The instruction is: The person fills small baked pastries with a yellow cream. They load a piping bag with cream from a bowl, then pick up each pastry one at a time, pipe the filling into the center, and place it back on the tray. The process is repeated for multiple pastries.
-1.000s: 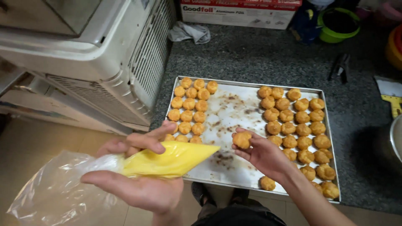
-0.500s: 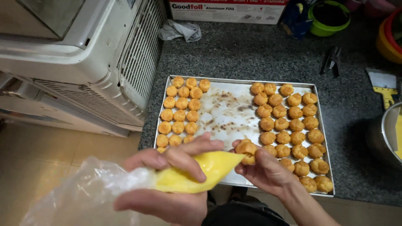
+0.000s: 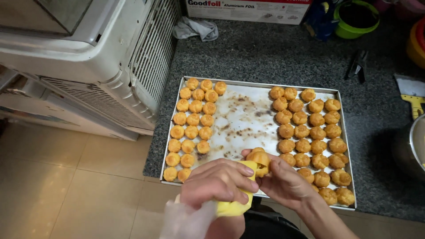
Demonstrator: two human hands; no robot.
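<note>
My left hand (image 3: 217, 182) grips a clear piping bag of yellow cream (image 3: 230, 204), its tip against a small golden puff (image 3: 258, 159). That puff is held by my right hand (image 3: 285, 181), just over the near edge of the metal baking tray (image 3: 248, 115). Several golden puffs (image 3: 310, 132) fill the tray's right side. A second group of puffs (image 3: 193, 126) sits in rows on its left side. The tray's middle strip is stained lining paper.
The tray rests on a dark speckled counter (image 3: 248, 53). A white slatted appliance (image 3: 88, 57) stands to the left, a crumpled cloth (image 3: 195, 28) and a long box (image 3: 248, 9) at the back. A green bowl (image 3: 356, 17), yellow scraper (image 3: 414, 99) and steel pot (image 3: 411, 146) are at right.
The piping bag has swung from lying flat to pointing up at the puff. Both hands have come together at the tray's near edge. The view has shifted slightly.
</note>
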